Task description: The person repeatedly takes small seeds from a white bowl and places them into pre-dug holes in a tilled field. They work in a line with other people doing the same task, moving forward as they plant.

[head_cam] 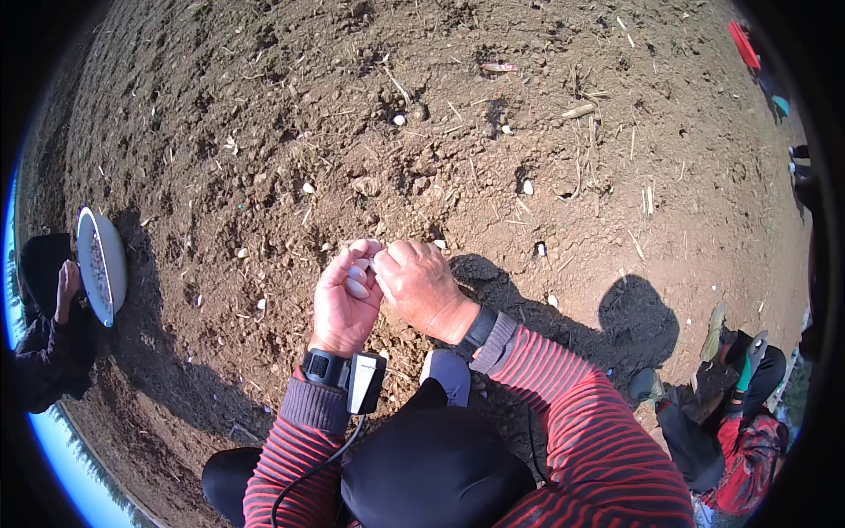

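My left hand (340,313) is turned palm up and cradles several white cloves (357,285), which look like garlic. Over its fingertips bends my right hand (419,287), back side up. A pale clove tip (372,265) shows between the two hands, at my right fingertips; most of it is hidden. On the brown soil (370,218) beyond lie more single cloves, among them one clove (308,188) to the left, one clove (399,120) farther off, and one clove (527,187) to the right. Another clove (440,244) rests just past my right knuckles.
At left, a person's hand (67,282) is by a tilted white basin (119,264) of cloves. A person in red clothing (733,462) crouches at right. Straw, clods and a pink wrapper (500,67) litter the ground. My shoe (449,377) stands below my hands.
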Demonstrator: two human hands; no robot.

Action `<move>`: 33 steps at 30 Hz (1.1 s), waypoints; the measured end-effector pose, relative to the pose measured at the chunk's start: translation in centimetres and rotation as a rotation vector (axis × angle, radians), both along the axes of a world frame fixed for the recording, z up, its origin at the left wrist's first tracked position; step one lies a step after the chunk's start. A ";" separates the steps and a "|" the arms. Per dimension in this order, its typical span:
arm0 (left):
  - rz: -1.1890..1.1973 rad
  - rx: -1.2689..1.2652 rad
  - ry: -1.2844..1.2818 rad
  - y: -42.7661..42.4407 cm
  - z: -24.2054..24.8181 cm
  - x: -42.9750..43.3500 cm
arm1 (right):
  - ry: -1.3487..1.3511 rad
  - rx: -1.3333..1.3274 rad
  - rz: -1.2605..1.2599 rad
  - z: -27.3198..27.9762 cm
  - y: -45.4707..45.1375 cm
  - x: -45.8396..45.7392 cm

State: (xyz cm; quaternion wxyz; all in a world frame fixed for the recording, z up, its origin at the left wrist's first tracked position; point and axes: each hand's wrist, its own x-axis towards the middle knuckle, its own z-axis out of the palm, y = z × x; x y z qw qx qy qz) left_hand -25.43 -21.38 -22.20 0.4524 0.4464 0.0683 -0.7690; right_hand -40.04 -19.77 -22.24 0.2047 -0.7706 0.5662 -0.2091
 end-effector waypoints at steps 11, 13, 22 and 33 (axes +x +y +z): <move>0.037 0.146 0.107 2.2 -1.2 2.0 | -0.169 0.197 -0.122 -1.6 -4.9 -3.8; 0.123 0.190 0.136 3.2 -0.6 3.4 | -0.188 0.086 -0.266 -2.5 -9.4 -8.5; 0.091 0.282 0.016 7.3 1.5 6.3 | 0.267 -0.066 -0.575 -7.8 -23.2 -19.9; 0.049 0.222 -0.024 7.4 1.8 5.3 | 0.506 -0.026 -0.363 -9.9 -24.9 -20.4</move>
